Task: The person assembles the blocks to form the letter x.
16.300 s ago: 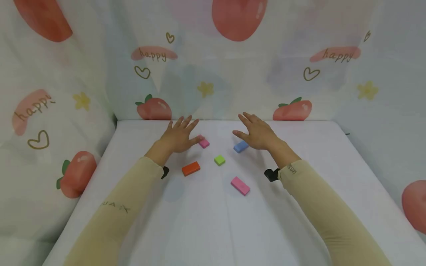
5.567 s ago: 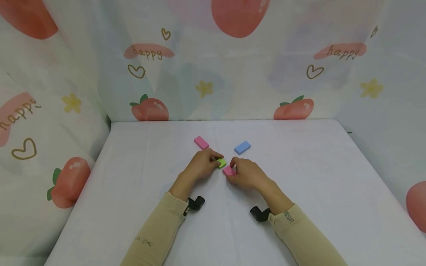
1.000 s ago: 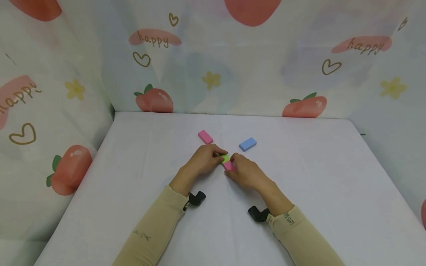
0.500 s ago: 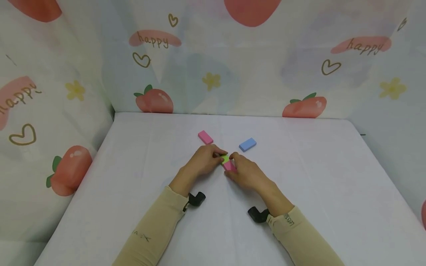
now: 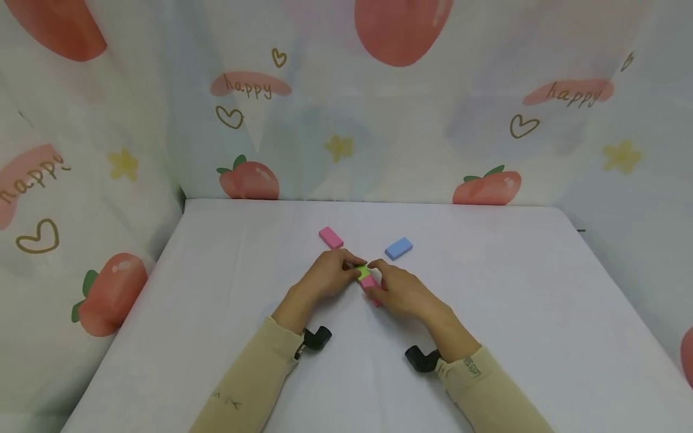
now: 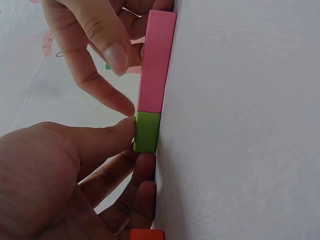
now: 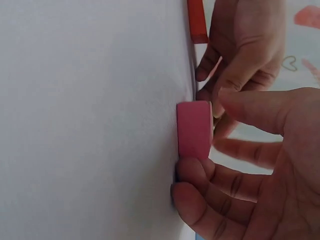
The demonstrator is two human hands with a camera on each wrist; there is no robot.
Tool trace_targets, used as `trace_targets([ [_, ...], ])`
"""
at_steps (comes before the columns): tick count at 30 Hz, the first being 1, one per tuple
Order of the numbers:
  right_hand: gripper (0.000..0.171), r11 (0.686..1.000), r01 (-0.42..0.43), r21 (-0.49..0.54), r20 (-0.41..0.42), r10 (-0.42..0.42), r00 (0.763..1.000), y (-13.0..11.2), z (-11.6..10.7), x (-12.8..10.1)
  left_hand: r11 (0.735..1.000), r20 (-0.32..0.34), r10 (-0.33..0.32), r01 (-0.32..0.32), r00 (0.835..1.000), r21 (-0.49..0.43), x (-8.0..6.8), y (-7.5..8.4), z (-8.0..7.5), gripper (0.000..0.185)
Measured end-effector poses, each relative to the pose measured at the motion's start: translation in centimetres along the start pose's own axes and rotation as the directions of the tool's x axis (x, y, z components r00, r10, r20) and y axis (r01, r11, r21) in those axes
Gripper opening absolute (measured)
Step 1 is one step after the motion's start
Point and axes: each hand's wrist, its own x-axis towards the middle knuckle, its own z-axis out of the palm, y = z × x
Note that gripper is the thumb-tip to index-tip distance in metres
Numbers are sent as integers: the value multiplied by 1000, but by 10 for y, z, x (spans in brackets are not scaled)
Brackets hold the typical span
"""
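Backdrop [image 5: 395, 150]: "happy" on three pink patches [image 5: 251, 84].
Left sleeve [image 5: 251, 376]: dark lettering [image 5: 225, 400], not clearly legible.
Right sleeve [image 5: 489, 391]: small dark print [image 5: 472, 367], too blurred to read.

Two pink blocks [image 5: 331, 237] [image 6: 159, 65], one green block [image 6: 147, 132], one blue block [image 5: 399, 248] and one orange block [image 7: 198, 22] are shown, five in total; two hands [image 5: 327, 273] [image 5: 406, 291] and two wrist cameras [image 5: 318, 338] [image 5: 422, 359] are seen.

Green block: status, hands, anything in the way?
Left hand pinches green block; right hand touches nearer pink block. Green meets pink's end, no visible gap. Orange block by left hand, not between them.
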Motion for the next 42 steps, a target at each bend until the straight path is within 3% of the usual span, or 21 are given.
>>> trace_targets([
  [16, 43, 996, 86, 30, -14, -86, 996, 9, -16, -1, 998, -28, 44, -43, 999, 34, 4, 13, -7, 25],
  [25, 42, 996, 90, 19, -15, -90, 996, 11, -18, 0, 998, -6, 49, -48, 999, 43, 2, 15, -9, 26],
  [37, 42, 984, 67, 167, 38, -74, 997, 24, -8, 3, 995, 45, 85, -87, 995, 52, -7, 7, -7, 38],
  [42, 41, 979, 60, 196, 49, -70, 996, 27, -4, 5, 996, 60, 68, -72, 996, 62, -8, 5, -5, 42],
])
